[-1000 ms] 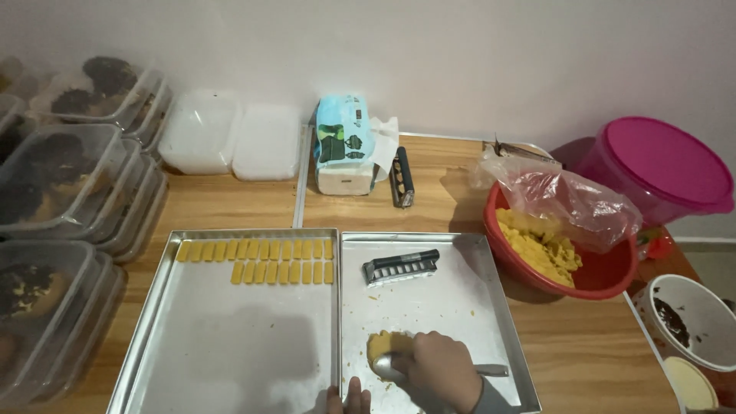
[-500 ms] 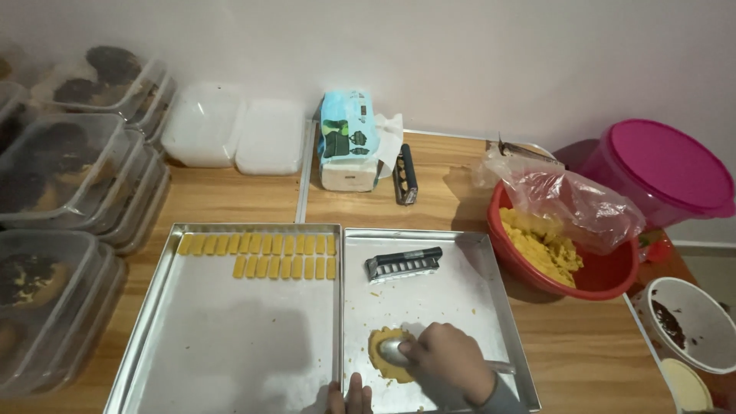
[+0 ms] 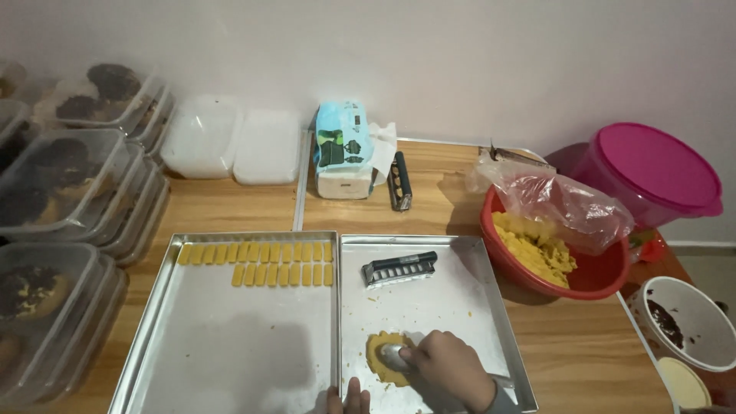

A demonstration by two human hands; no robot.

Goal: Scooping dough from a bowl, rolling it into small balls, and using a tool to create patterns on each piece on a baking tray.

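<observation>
- Right hand [image 3: 448, 366]: closed around the handle of a metal spoon [image 3: 395, 356], the bowl pressed flat onto a round patch of yellow dough [image 3: 381, 359].
- Left hand [image 3: 346, 400]: only the fingertips show at the lower edge, resting on the near rim; whether it holds anything cannot be told.
- Dough patch: lies in the near part of the right tray [image 3: 460, 307], well apart from the ridged metal cutter [image 3: 399, 269] near that tray's far side.
- Left tray [image 3: 222, 345]: two rows of small yellow dough bars [image 3: 261, 263] along its far edge.
- Counter [image 3: 583, 353]: carries a red bowl [image 3: 590, 276] of yellow dough to the right, with a clear plastic bag draped over its far rim, and stacked clear containers [image 3: 61, 199] to the left.
</observation>
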